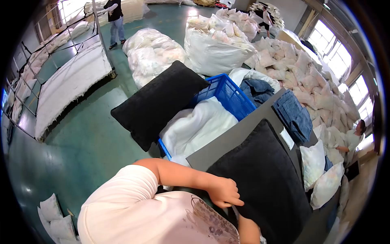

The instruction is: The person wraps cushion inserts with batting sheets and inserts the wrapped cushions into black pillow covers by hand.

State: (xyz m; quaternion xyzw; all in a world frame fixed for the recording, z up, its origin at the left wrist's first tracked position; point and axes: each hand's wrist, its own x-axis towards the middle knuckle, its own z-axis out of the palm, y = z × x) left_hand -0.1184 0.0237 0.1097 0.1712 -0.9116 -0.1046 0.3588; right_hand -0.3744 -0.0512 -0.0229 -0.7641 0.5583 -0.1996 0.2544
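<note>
A black plush pillow (264,175) lies on the grey table, its near edge towards me. My left hand (224,192) is closed at that near edge, its fingers curled and pinching the cover. Just below it, the forearm of my right hand (248,230) reaches up to the same edge; the fingers there are hidden, so their grip cannot be made out. A narrow pale strip shows between the two hands. Another black pillow (160,101) rests across a blue plastic crate (227,95), beside white fabric (199,126) in the crate.
Folded blue denim (293,116) and a white label (287,138) lie on the grey table (219,148). White pillows (327,185) sit at its far right. Large stuffed bags (156,55) stand beyond the crate. A wheeled rack (73,81) is at left. Other people (115,22) stand farther off.
</note>
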